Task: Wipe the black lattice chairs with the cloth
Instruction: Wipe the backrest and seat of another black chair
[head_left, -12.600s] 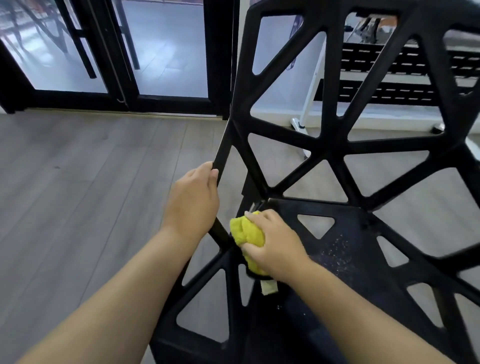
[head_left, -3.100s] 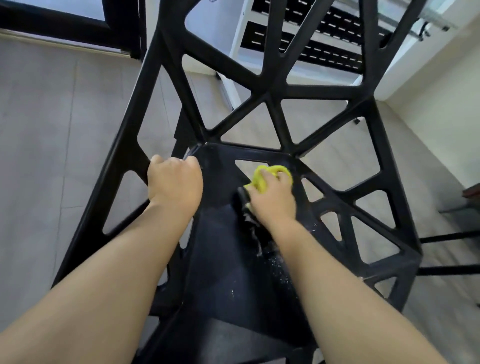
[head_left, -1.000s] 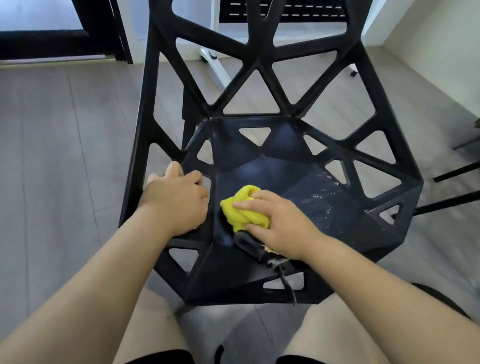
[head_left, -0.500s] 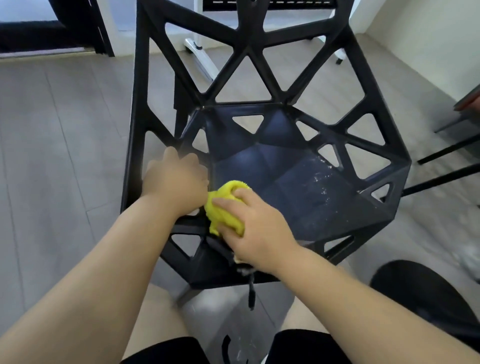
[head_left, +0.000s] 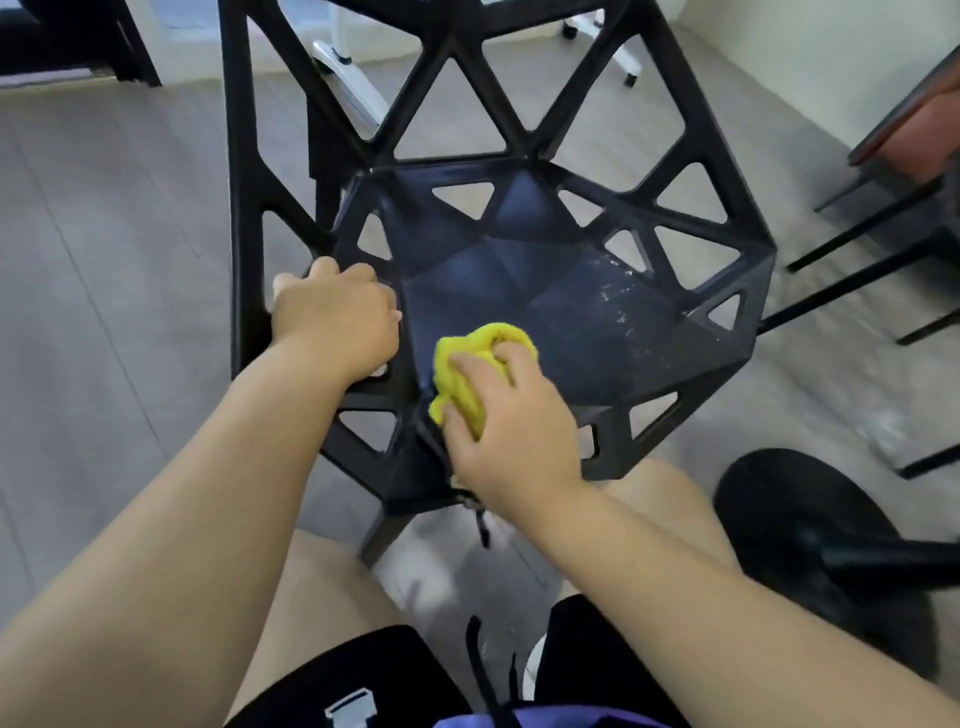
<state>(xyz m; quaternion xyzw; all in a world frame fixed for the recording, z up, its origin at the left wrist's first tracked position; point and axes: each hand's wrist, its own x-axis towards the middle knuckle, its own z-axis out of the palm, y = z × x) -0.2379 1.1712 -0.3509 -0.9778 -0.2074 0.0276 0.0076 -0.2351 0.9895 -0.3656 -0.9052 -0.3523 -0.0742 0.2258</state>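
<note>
Left hand (head_left: 337, 317): gripping the side rim of the black chair (head_left: 451, 39), at 9 o'clock of its seat (head_left: 519, 270).
Right hand (head_left: 511, 431): clutching the yellow cloth (head_left: 465, 366), pressing it onto the seat near 7 o'clock.

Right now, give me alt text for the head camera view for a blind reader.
A person's right hand presses a crumpled yellow cloth onto the seat of a black lattice chair, front left, while the left hand grips its left side frame. Pale specks dot the seat's right side.
</note>
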